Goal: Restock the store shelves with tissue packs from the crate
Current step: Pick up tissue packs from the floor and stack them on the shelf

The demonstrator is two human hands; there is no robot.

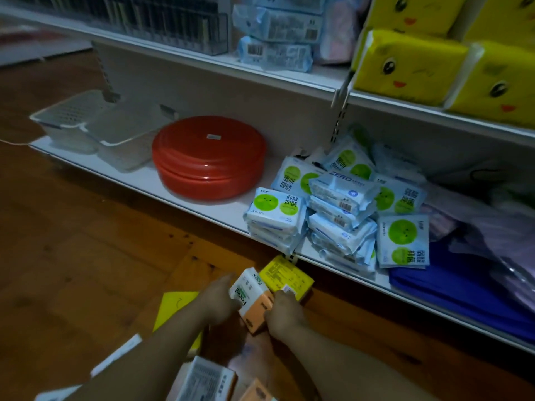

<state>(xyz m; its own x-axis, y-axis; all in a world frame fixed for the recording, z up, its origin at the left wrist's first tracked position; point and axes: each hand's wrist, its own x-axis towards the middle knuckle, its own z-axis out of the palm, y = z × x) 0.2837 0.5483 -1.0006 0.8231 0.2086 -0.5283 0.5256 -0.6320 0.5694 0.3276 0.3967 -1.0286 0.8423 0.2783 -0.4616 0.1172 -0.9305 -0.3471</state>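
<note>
Both my hands hold an orange-and-white tissue pack low above the floor, in front of the bottom shelf. My left hand grips its left side; my right hand grips its right side. A yellow tissue pack lies just behind it, touching it, and my right hand's fingers reach its near corner. More packs, white and orange, lie below my forearms at the bottom edge. The crate itself cannot be made out.
On the bottom shelf lie a heap of blue-white wipe packs, stacked red round lids, clear plastic boxes and blue folded cloth. Yellow face-print tissue packs fill the upper shelf. A yellow sheet lies on the wooden floor.
</note>
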